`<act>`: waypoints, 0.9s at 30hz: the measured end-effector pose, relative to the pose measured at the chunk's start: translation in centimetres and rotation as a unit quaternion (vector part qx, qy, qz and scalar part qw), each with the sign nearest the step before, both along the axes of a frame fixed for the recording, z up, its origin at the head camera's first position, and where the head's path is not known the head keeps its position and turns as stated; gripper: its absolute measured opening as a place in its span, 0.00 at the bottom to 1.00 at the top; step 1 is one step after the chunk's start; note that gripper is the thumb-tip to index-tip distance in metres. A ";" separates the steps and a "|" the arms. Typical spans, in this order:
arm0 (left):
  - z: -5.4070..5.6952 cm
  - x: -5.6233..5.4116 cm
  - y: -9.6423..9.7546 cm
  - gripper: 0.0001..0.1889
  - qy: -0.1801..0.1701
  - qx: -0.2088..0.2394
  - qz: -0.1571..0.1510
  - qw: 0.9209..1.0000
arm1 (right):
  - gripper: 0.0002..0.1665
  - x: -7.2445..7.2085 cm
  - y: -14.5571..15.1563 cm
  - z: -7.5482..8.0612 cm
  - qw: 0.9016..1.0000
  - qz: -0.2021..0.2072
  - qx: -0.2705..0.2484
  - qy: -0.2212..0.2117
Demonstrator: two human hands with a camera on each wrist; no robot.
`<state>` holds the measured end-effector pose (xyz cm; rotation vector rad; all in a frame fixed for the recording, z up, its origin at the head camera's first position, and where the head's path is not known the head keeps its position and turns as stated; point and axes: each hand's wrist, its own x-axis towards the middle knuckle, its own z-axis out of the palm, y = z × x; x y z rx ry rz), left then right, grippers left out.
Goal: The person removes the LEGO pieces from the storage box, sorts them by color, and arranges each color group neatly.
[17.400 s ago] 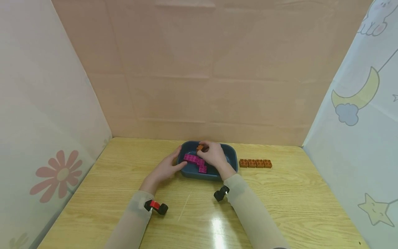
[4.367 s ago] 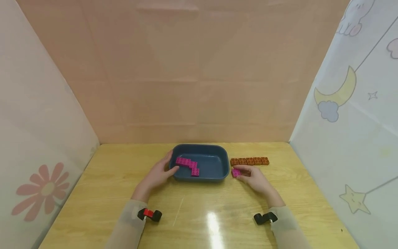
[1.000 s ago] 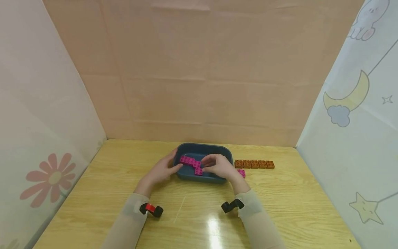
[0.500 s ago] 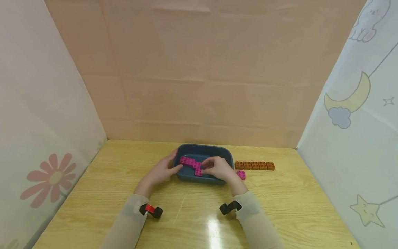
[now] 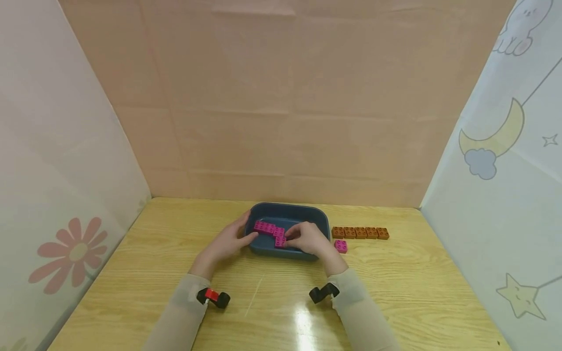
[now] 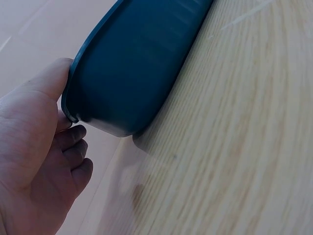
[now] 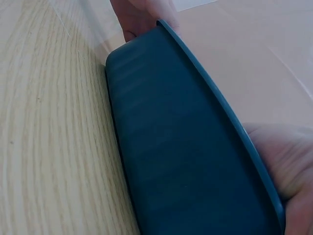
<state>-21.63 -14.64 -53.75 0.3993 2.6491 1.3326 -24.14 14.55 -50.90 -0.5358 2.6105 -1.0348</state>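
Observation:
A dark blue tray [image 5: 307, 255] stands on the table, holding a stepped group of pink toy building bricks [image 5: 265, 227]. My left hand [image 5: 229, 239] holds the tray's left end, thumb over the rim and the other fingers along the outside. In the left wrist view the thumb [image 6: 54, 73] lies at the rim. My right hand [image 5: 309, 238] reaches over the near rim into the tray, its thumb and fingertips pinching the right edge of the nearest pink brick [image 5: 279, 242]. The right wrist view has the tray wall [image 7: 171, 132] hiding those fingertips.
To the right of the tray lies a row of several orange bricks [image 5: 360, 233]. One loose pink brick [image 5: 340, 246] lies in front of the row's left end. A brown paper wall [image 5: 281, 122] rises behind the table [image 5: 175, 243], with printed cloth at both sides.
Earlier, my right hand put an orange brick at the row and a pink brick below it. Since then it has moved left into the tray, and its fingers have closed in on the nearest pink brick.

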 end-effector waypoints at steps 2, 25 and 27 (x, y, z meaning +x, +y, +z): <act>0.0 0.0 0.0 0.46 0.003 -0.002 -0.001 1.000 | 0.12 0.0 0.0 0.0 1.000 0.001 0.000 0.000; 0.2 0.2 0.2 0.47 -0.002 -0.008 0.002 1.000 | 0.18 0.1 -0.1 -0.2 1.000 0.001 0.001 0.000; 0.2 0.2 0.1 0.47 0.001 -0.005 0.000 1.000 | 0.18 0.1 -0.1 -0.2 1.000 0.003 0.004 0.003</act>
